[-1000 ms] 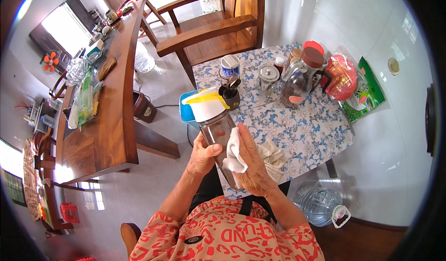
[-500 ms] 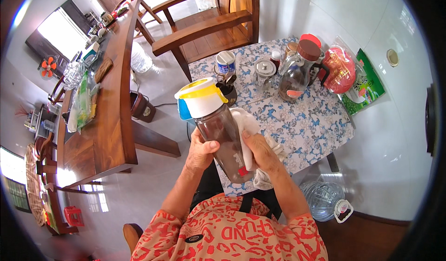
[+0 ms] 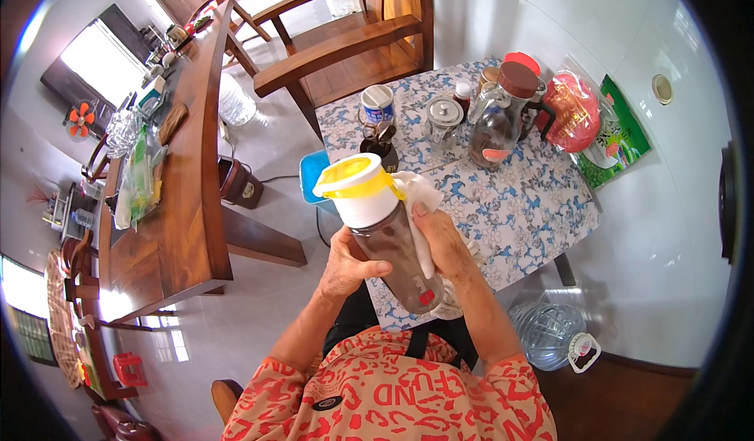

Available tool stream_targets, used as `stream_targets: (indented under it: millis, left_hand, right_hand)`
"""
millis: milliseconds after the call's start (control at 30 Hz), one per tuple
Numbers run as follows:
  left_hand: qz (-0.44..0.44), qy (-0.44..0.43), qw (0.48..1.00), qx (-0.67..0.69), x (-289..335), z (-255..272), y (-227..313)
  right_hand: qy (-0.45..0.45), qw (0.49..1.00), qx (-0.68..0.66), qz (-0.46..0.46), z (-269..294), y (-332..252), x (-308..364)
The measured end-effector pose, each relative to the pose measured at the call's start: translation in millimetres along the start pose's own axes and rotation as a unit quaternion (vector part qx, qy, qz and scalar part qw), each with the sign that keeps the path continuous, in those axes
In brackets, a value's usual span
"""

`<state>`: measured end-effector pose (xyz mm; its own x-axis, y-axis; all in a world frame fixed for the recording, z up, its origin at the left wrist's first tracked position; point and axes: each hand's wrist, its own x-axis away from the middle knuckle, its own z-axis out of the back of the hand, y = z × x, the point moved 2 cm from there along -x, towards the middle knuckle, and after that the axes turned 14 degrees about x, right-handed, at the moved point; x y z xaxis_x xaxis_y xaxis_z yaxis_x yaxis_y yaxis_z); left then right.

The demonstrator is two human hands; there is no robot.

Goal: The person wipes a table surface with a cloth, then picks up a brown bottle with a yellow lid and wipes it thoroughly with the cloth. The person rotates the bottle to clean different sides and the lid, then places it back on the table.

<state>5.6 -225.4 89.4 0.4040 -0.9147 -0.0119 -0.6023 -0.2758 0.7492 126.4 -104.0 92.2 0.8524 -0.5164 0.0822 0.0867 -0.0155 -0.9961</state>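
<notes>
A smoky grey water bottle [image 3: 399, 264] with a white and yellow lid [image 3: 361, 186] is held tilted above the near left edge of the table, its lid pointing away to the left. My left hand [image 3: 345, 267] is closed round its left side, the thumb lying across the front. On the other side my right hand [image 3: 445, 245] presses a white cloth [image 3: 416, 188] against the bottle near the lid. Part of the cloth hangs under that hand. A small red mark shows near the bottle's base. The fingers behind the bottle are hidden.
On the patterned table [image 3: 542, 213] stand a glass jug [image 3: 492, 139] with a brown lid, a lidded glass jar [image 3: 444, 119], a white and blue can [image 3: 378, 105] and a dark cup [image 3: 380, 152] with utensils. A wooden chair [image 3: 345, 48] and blue bin [image 3: 312, 175] are nearby.
The bottle has come lower and slightly right, its lid tipped so more of the top shows. My right hand with the cloth has slid up toward the lid. More of the blue bin shows.
</notes>
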Motion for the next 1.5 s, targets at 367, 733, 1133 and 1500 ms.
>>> stream_targets:
  millis: [367,733,1133,1500]
  left_hand:
    - [-0.076,0.015,0.996,0.048,-15,0,29]
    - [-0.135,0.029,0.99,0.031,-13,-24,30]
    - [-0.072,0.023,0.995,0.069,-3,-21,15]
    - [-0.019,0.002,0.998,-0.058,3,-22,7]
  right_hand:
    - [-0.014,0.997,0.021,-0.075,-3,5,28]
    - [0.185,0.89,-0.416,-0.007,-14,35,15]
    - [0.208,0.934,0.243,0.159,-6,-10,21]
    - [0.068,0.936,0.192,0.286,-25,-59,8]
